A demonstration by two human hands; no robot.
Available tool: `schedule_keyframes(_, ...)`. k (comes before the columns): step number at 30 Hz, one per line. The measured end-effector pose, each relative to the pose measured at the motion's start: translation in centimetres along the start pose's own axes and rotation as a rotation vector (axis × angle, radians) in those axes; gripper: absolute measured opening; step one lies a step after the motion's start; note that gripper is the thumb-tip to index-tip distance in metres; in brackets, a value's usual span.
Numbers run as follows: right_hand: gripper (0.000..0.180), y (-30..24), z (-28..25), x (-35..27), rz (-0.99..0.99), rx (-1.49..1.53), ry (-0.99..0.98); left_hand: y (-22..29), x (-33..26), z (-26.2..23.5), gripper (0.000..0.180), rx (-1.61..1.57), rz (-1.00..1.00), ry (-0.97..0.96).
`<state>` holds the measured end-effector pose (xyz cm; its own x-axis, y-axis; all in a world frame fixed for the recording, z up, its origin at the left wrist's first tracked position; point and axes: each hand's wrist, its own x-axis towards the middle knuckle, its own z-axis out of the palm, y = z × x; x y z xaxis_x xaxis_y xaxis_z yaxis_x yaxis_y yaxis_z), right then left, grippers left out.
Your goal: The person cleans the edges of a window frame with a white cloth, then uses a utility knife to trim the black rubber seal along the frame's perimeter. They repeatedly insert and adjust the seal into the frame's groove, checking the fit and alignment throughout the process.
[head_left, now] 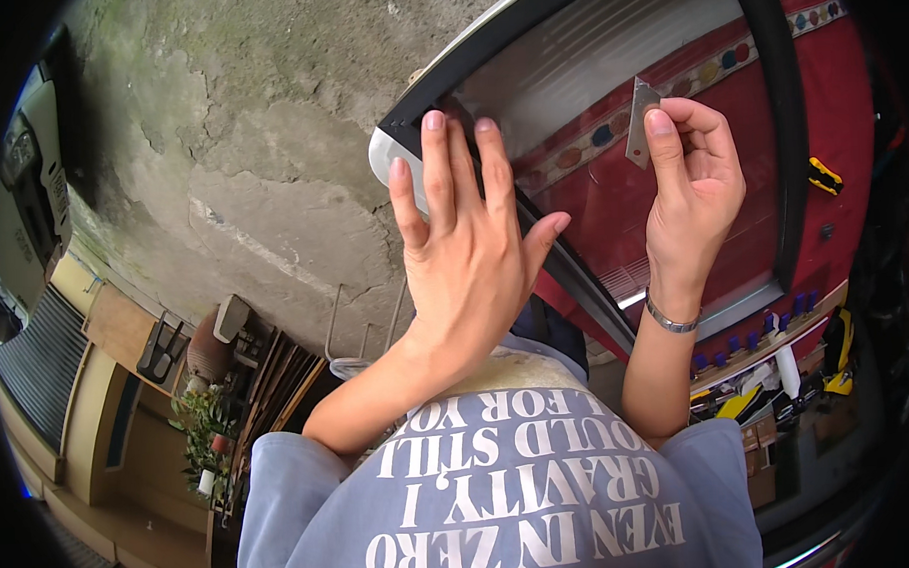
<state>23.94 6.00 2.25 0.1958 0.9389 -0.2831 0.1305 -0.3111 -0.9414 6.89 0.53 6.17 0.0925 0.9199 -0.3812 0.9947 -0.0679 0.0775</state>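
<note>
A framed glass panel [606, 38] with a wide black border lies in front of me, its clear middle showing the red cloth beneath. Over the panel's left end, my left hand [464, 199] is spread, palm down, with its fingertips at the black border. I cannot tell whether the whole palm touches. My right hand [696, 170] pinches a thin grey utility knife blade [639, 127] between thumb and fingers, pointed end up, above the glass. A metal bracelet [673, 318] circles my right wrist.
A red cloth [836, 80] with a patterned band extends under the panel. On it sits a small yellow and black tool [824, 175]. Blue clamp-like pieces [752, 342] and yellow tools [839, 351] line the right side. Cracked concrete ground [259, 141], a potted plant [201, 423] and a parked vehicle [26, 199] are left.
</note>
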Motion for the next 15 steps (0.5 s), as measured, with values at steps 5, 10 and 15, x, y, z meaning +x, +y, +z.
schedule_keyframes(5,0.013,0.0,-0.2,-0.4,0.038,0.037,0.051,0.4,0.5,-0.7,0.086,0.156,0.067,-0.022)
schedule_keyframes(10,0.014,-0.3,-0.5,-0.8,0.035,0.064,0.07,2.1,0.3,-0.7,0.094,-0.022,0.035,-0.105)
schedule_keyframes(15,0.014,0.1,-1.1,-0.9,0.037,0.055,0.06,3.1,-0.3,0.8,0.094,-0.234,-0.018,-0.068)
